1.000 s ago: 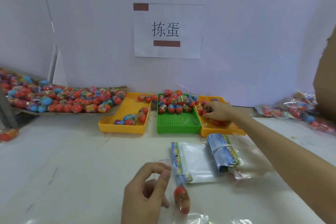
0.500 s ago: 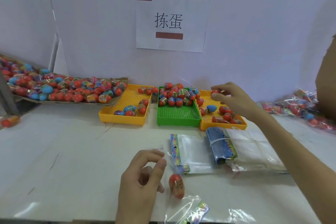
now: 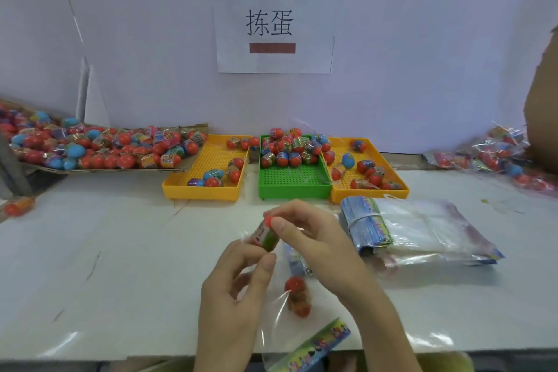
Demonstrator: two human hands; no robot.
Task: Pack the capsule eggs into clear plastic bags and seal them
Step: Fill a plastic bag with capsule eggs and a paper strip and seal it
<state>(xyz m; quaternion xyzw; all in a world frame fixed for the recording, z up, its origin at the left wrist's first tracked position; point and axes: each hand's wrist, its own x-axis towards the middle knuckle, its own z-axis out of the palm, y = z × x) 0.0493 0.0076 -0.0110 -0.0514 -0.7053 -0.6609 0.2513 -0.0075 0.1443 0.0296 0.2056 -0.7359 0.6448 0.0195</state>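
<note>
Over bag mouth, our right hand (image 3: 305, 229) pinches egg (image 3: 265, 235), left hand (image 3: 238, 281) pinches clear bag (image 3: 273, 305); loose film folds, egg misses.

Taped to the far wall above the trays: a white paper sign (image 3: 274, 23), printed in black with two large Chinese characters, 拣蛋. Above the characters at the sign's upper left, a plain brown-red bar; below them, a second one, both without lettering. On the egg wrappers and the colourful bag headers (image 3: 367, 223): printed graphics only, too small and blurred to read.
</note>
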